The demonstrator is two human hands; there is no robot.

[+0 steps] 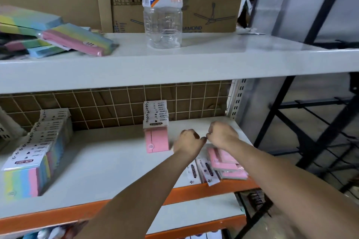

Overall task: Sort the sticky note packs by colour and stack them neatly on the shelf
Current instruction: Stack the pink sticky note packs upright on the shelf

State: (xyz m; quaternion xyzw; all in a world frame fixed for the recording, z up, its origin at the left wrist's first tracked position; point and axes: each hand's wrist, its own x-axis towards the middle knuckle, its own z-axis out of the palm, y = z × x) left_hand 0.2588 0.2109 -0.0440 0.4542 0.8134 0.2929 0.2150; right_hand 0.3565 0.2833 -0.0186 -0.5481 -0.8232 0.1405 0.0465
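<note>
On the middle shelf (pixel 108 159) a row of pink sticky note packs (pixel 156 140) stands upright at the back centre. A long row of rainbow-coloured packs (pixel 37 161) stands at the left. Several loose pink packs (pixel 227 163) lie flat at the right front edge. Both hands hover just right of the pink row and above the loose packs. My left hand (pixel 187 140) and my right hand (pixel 222 134) have curled fingers, and their thumbs nearly touch. I see nothing held in either hand.
The upper shelf carries a loose heap of multi-coloured packs (pixel 75 40) at the left and a clear plastic bottle (pixel 163 25) in the middle, with cardboard boxes (pixel 211 6) behind. A wire grid (pixel 97 106) backs the middle shelf. Dark metal racking (pixel 303 136) stands to the right.
</note>
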